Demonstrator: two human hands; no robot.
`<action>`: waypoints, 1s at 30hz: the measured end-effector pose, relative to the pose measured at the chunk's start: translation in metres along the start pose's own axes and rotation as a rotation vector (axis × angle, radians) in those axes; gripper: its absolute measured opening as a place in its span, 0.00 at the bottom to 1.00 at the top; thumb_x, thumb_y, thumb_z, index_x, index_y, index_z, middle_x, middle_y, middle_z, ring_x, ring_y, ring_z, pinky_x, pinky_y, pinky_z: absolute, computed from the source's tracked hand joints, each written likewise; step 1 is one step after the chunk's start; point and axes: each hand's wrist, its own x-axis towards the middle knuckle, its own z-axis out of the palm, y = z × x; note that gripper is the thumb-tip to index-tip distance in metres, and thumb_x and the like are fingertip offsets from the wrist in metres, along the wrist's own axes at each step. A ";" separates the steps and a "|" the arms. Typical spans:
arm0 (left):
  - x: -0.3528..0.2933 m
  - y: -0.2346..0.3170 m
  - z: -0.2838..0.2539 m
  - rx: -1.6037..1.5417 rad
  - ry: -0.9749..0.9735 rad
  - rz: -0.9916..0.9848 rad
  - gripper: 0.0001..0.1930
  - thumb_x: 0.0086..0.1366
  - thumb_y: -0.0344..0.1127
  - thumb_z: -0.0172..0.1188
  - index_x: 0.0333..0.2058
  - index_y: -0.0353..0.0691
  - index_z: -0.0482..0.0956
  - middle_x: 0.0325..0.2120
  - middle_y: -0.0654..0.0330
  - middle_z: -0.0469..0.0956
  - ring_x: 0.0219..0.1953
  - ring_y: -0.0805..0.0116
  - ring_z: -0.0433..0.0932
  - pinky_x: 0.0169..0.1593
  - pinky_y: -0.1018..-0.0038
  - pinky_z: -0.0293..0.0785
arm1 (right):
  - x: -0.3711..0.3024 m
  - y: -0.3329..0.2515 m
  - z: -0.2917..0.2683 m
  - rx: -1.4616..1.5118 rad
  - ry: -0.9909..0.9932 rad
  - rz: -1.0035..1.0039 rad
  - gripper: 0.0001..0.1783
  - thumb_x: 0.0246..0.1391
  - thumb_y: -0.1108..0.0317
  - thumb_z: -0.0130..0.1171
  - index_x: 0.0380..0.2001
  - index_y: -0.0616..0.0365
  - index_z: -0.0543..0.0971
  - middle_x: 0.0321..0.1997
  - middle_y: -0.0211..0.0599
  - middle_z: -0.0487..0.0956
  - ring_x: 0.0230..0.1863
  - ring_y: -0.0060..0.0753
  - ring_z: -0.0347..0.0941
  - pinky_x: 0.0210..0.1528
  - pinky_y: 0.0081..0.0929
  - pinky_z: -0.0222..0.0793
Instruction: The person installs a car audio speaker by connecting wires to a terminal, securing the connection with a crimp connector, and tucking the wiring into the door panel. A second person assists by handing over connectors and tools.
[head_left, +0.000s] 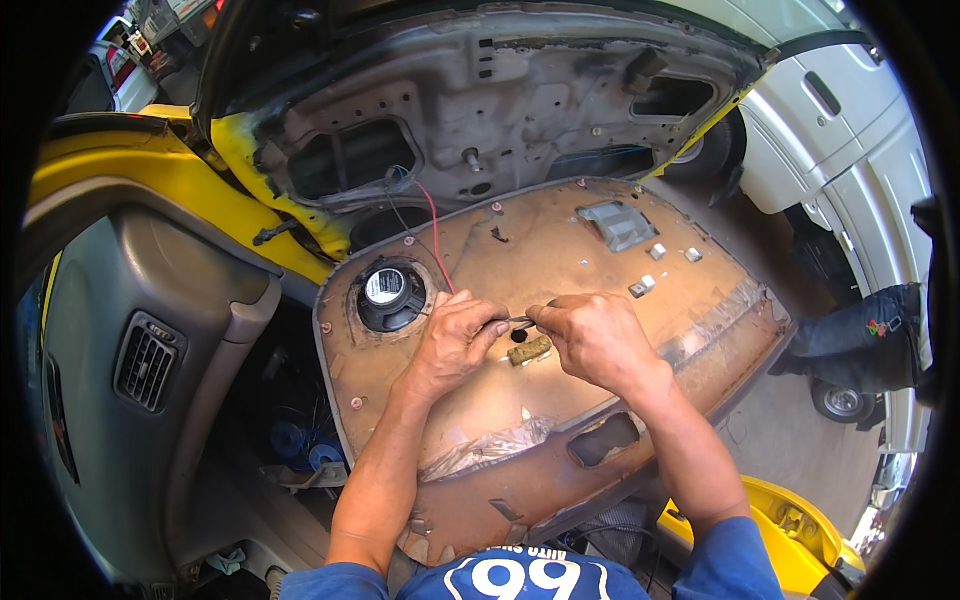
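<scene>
My left hand [455,338] is closed in a pinch beside the round black speaker [391,298], which is set in the brown door panel with its back facing up. A red wire [436,235] runs from the bare metal door down to that hand, and its end is hidden at the fingers. My right hand [598,340] pinches toward the left one, and a small, thin dark piece shows between the two sets of fingertips. Its kind cannot be made out. Just below the fingertips are a dark hole and a worn yellowish block [530,350] on the door panel [480,400].
The open metal door [470,110] with cut-outs rises behind the panel. White clips [642,287] and a grey plastic sheet [617,226] are on the panel's right. A dashboard [190,300] borders the left. To the right are a white vehicle [840,130] and a person's leg [850,340].
</scene>
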 end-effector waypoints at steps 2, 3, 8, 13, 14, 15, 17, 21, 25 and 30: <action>0.000 0.000 0.000 -0.025 0.010 0.012 0.07 0.63 0.35 0.71 0.38 0.40 0.88 0.27 0.60 0.82 0.33 0.61 0.75 0.46 0.65 0.66 | 0.002 0.007 -0.004 0.155 -0.015 0.020 0.09 0.56 0.71 0.61 0.39 0.54 0.87 0.35 0.41 0.86 0.38 0.51 0.84 0.40 0.45 0.79; 0.000 -0.001 -0.001 -0.036 0.005 0.014 0.07 0.63 0.35 0.71 0.38 0.40 0.88 0.27 0.60 0.82 0.33 0.61 0.76 0.46 0.66 0.66 | 0.003 0.011 -0.006 0.226 -0.016 0.019 0.10 0.57 0.71 0.62 0.41 0.54 0.88 0.37 0.41 0.87 0.39 0.52 0.84 0.41 0.45 0.79; 0.000 -0.005 -0.004 -0.095 -0.057 0.041 0.07 0.65 0.36 0.70 0.39 0.42 0.88 0.30 0.62 0.85 0.35 0.64 0.77 0.48 0.66 0.65 | 0.007 0.025 -0.012 0.344 -0.095 -0.008 0.12 0.58 0.67 0.66 0.45 0.52 0.88 0.39 0.41 0.88 0.40 0.54 0.84 0.42 0.44 0.79; -0.001 -0.007 -0.001 -0.106 -0.064 0.070 0.07 0.65 0.33 0.70 0.40 0.37 0.89 0.27 0.62 0.85 0.32 0.66 0.76 0.46 0.67 0.66 | 0.011 0.027 -0.017 0.096 -0.137 -0.120 0.12 0.60 0.67 0.67 0.46 0.49 0.89 0.40 0.41 0.88 0.42 0.52 0.84 0.43 0.44 0.78; -0.001 -0.007 -0.001 -0.108 -0.061 0.083 0.07 0.65 0.33 0.70 0.40 0.38 0.89 0.27 0.62 0.85 0.32 0.66 0.76 0.46 0.67 0.66 | 0.012 0.028 -0.017 0.107 -0.136 -0.127 0.12 0.60 0.67 0.67 0.47 0.49 0.89 0.40 0.41 0.88 0.42 0.52 0.84 0.44 0.44 0.78; -0.001 -0.007 -0.002 -0.110 -0.066 0.085 0.07 0.65 0.33 0.70 0.40 0.38 0.89 0.27 0.63 0.85 0.32 0.66 0.76 0.46 0.68 0.66 | 0.012 0.029 -0.017 0.117 -0.128 -0.146 0.12 0.60 0.67 0.67 0.47 0.48 0.90 0.40 0.41 0.88 0.43 0.52 0.84 0.44 0.44 0.78; 0.000 -0.007 -0.003 -0.150 -0.074 0.088 0.07 0.66 0.32 0.69 0.41 0.38 0.89 0.28 0.63 0.85 0.32 0.67 0.76 0.46 0.68 0.65 | 0.011 0.035 -0.016 0.318 -0.200 -0.044 0.13 0.60 0.67 0.67 0.49 0.49 0.89 0.42 0.44 0.88 0.44 0.50 0.84 0.47 0.42 0.78; 0.000 -0.005 -0.005 -0.219 -0.081 0.101 0.07 0.67 0.31 0.69 0.41 0.38 0.89 0.28 0.64 0.85 0.32 0.67 0.76 0.46 0.69 0.65 | 0.006 0.044 -0.002 0.721 -0.246 0.050 0.15 0.63 0.69 0.67 0.52 0.53 0.88 0.46 0.44 0.89 0.46 0.39 0.86 0.52 0.36 0.79; 0.000 -0.004 -0.005 -0.202 -0.064 0.105 0.07 0.66 0.32 0.69 0.41 0.38 0.89 0.28 0.63 0.85 0.31 0.66 0.76 0.45 0.68 0.66 | -0.002 0.046 0.016 0.965 -0.244 0.184 0.15 0.66 0.69 0.66 0.54 0.58 0.87 0.48 0.40 0.90 0.49 0.27 0.84 0.55 0.31 0.78; 0.000 -0.003 -0.009 -0.210 0.008 0.037 0.08 0.63 0.33 0.72 0.38 0.37 0.89 0.27 0.60 0.84 0.31 0.65 0.77 0.44 0.68 0.68 | -0.007 0.049 0.011 0.968 -0.072 0.217 0.16 0.67 0.67 0.66 0.54 0.59 0.87 0.49 0.40 0.90 0.51 0.27 0.84 0.57 0.30 0.78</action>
